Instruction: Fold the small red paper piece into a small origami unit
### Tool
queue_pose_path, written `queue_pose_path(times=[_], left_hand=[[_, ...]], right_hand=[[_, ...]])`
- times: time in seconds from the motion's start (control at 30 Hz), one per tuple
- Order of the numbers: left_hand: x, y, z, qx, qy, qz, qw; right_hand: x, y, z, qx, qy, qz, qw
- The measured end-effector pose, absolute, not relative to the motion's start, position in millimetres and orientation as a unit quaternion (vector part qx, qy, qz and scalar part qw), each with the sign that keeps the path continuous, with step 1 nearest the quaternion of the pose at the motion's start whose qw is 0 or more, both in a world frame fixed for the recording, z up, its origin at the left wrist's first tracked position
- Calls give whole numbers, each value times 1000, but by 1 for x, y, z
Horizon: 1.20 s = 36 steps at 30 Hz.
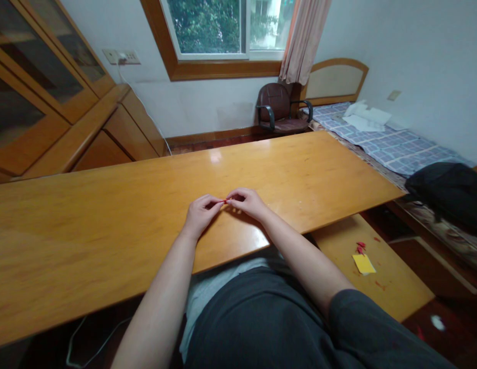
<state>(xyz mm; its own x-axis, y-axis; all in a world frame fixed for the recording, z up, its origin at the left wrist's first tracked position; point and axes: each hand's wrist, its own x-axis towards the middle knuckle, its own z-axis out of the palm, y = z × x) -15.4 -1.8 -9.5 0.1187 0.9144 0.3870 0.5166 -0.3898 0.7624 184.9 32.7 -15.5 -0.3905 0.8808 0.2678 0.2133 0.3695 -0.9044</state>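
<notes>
One small, slender red piece, its material unclear, is being pinched in the fingers of a bare left hand and a bare right hand, in from the near edge of one long, glossy yellow-brown wooden bench. Fine fingertip handling is apparently being done; a light, steady pinch from both sides is being called for by the next move. One square yellow sheet and crumpled red scraps, count unclear, are being supported on one low wooden board.
</notes>
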Motion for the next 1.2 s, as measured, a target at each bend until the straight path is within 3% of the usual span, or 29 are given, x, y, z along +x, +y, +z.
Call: queue_pose_path(times=[0.5,0.67,0.93,1.2], left_hand=[[-15,-3,-8,727,501,429,191],[-14,-5,-8,697,508,447,238],[-10,-6,-11,609,489,477,404],[-10,-5,-10,589,496,493,406]], right_hand=[[183,31,-20,-403,-776,300,381],[183,29,-18,-408,-773,281,395],[182,27,-18,-414,-766,278,406],[182,27,-21,-374,-795,268,395]])
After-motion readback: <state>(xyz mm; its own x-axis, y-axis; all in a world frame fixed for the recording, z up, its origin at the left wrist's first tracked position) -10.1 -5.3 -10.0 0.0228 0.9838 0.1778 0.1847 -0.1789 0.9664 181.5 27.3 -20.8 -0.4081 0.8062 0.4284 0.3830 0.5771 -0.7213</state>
